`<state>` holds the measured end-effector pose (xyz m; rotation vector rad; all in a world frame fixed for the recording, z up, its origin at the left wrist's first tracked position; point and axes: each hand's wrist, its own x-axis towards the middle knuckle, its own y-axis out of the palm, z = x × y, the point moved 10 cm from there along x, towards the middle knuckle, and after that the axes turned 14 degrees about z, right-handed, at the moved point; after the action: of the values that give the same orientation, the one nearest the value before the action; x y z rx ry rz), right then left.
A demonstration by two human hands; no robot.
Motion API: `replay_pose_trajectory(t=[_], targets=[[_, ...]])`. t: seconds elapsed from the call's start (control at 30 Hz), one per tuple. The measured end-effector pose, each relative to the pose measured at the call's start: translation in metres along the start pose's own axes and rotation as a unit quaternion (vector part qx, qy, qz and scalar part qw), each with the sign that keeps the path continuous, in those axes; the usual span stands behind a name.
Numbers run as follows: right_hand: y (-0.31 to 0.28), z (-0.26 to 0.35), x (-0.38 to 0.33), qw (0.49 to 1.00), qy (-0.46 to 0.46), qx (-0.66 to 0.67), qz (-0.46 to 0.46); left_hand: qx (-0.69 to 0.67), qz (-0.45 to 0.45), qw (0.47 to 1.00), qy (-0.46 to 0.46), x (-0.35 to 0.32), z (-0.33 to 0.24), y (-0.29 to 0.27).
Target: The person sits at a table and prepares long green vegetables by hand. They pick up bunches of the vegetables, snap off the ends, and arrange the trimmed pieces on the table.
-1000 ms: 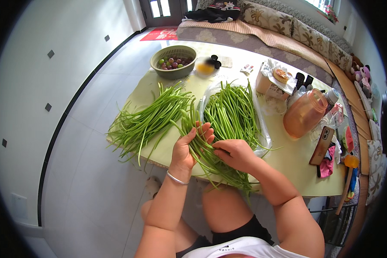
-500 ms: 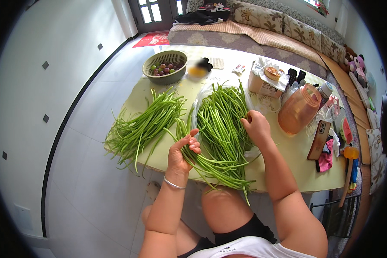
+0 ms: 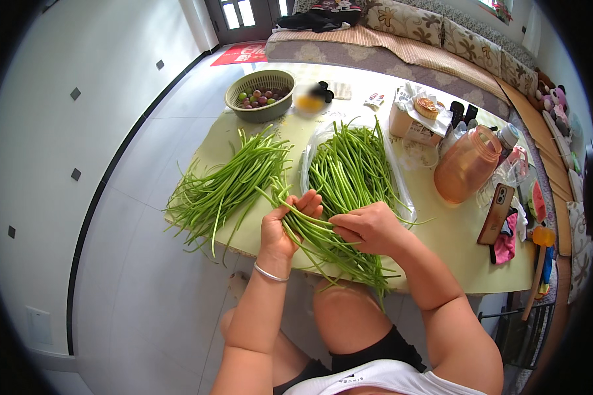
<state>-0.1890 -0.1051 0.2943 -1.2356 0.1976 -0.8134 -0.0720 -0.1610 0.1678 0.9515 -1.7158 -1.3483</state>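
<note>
My left hand [image 3: 282,230] is curled round a bunch of long green garlic scapes [image 3: 336,253], which hangs over the table's near edge above my knee. With fingers and thumb together, my right hand [image 3: 374,228] pinches at stems of this bunch, just right of my left hand. Behind my hands, a larger heap of scapes [image 3: 352,164] lies on a clear plastic bag [image 3: 402,191]. To the left, another pile of scapes [image 3: 234,184] rests directly on the table, some tips sticking out past the edge.
A basket [image 3: 229,99] of grapes stands at the table's far left. Toward the right are a box [image 3: 408,125] topped with a pastry, a pinkish jug [image 3: 464,168], a phone [image 3: 496,214] and a pink cloth [image 3: 504,243]. A sofa [image 3: 389,52] runs behind the table [image 3: 441,257].
My right hand has moved left and toward me, from the edge of the large heap to the bunch in my left hand. The view has shifted slightly.
</note>
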Motion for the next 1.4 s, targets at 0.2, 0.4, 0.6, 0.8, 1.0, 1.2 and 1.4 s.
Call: replay_pose_trajectory(t=[0.2, 0.4, 0.6, 0.8, 1.0, 1.2, 1.4], targets=[[0.013, -0.012, 0.001, 0.998, 0.056, 0.026, 0.033, -0.002, 0.014, 1.0, 0.023, -0.001, -0.002, 0.01], [-0.016, -0.052, -0.013, 0.976, 0.14, 0.072, -0.151, 0.01, -0.029, 0.999, 0.018, -0.003, 0.003, 0.004], [0.006, -0.126, -0.031, 0.925, 0.37, 0.086, -0.029, 0.011, -0.027, 1.0, 0.006, -0.004, 0.001, 0.001], [0.012, -0.092, -0.014, 0.945, 0.325, 0.018, 0.023, 0.028, -0.049, 0.998, -0.014, -0.008, 0.0, -0.004], [0.019, -0.102, -0.019, 0.944, 0.32, 0.076, 0.0, 0.032, -0.053, 0.998, -0.014, -0.005, 0.006, -0.007], [0.0, -0.098, -0.026, 0.928, 0.299, 0.19, -0.112, 0.036, -0.058, 0.998, -0.015, -0.003, 0.006, -0.006], [0.005, -0.087, -0.022, 0.922, 0.258, 0.264, -0.118, 0.046, -0.045, 0.998, -0.019, -0.002, 0.005, -0.003]])
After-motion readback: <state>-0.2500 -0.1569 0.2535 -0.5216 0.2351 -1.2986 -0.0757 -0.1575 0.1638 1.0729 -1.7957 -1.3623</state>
